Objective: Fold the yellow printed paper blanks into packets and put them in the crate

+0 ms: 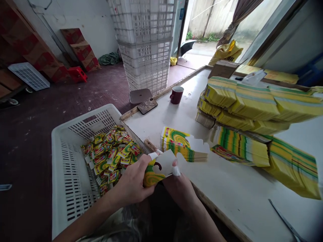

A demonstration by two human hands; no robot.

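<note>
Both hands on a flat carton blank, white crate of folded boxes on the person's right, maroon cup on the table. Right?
Not quite. The head view shows the white crate on the person's left. The rest holds: left hand and right hand hold the carton blank, and the maroon cup stands on the table.

Glossy printed cardboard carton; white perforated plastic crate holding shiny foil sachets; smooth matt white desk with a rough wooden edge; glazed ceramic mug
</note>
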